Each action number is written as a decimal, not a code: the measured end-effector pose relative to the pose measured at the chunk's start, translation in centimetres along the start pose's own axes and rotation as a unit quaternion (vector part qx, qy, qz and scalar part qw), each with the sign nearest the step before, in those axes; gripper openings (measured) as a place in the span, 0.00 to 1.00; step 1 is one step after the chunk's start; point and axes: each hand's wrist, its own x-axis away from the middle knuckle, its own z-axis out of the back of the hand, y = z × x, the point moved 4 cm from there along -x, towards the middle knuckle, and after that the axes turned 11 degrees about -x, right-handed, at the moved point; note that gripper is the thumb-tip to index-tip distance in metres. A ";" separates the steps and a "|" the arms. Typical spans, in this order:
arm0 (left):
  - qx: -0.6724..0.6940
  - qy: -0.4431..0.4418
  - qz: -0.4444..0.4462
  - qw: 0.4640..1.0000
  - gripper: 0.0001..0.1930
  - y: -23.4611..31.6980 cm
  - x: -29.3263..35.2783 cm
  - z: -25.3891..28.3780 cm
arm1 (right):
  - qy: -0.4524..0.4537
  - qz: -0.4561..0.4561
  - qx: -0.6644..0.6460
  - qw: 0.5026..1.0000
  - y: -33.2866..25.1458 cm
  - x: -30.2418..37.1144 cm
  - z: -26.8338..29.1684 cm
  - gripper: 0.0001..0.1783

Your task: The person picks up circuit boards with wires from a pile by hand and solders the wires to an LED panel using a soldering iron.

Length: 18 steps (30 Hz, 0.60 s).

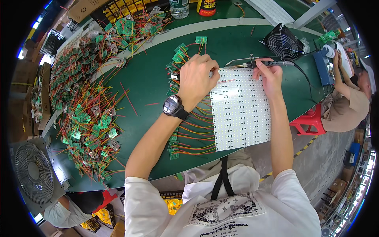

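A white LED panel (pixel 241 114) dotted with rows of tiny parts lies on the green table. My left hand (pixel 198 77), with a watch on its wrist, is closed in a pinch over the panel's far left corner; what its fingertips hold is hidden. My right hand (pixel 269 77) grips a soldering iron (pixel 272 63) with a dark handle, its tip pointing left along the panel's far edge. Red and yellow wires (pixel 197 136) join the panel's left side to a column of small green circuit boards (pixel 173 154). Another green board (pixel 201 40) lies beyond my left hand, its wires running toward it.
Heaps of wired circuit boards (pixel 90 130) cover the table's left. A black fan (pixel 284 41) and a blue box-shaped unit (pixel 324 68) stand at the right. A bottle (pixel 179 8) and a can (pixel 207 7) are at the back. A person (pixel 343 98) sits at right by a red stool (pixel 310 121).
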 end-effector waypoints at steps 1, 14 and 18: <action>0.000 0.001 0.000 1.000 0.01 0.0 0.0 0.0 | 0.002 0.001 0.003 1.000 -0.1 0.0 -0.1 0.10; 0.034 -0.003 -0.109 0.993 0.11 1.4 -0.5 1.6 | 0.041 -0.017 -0.047 0.998 0.1 -0.2 0.5 0.11; 0.065 -0.109 -0.164 0.978 0.15 2.1 -0.3 1.3 | 0.043 -0.014 -0.055 0.997 0.0 -0.2 0.5 0.12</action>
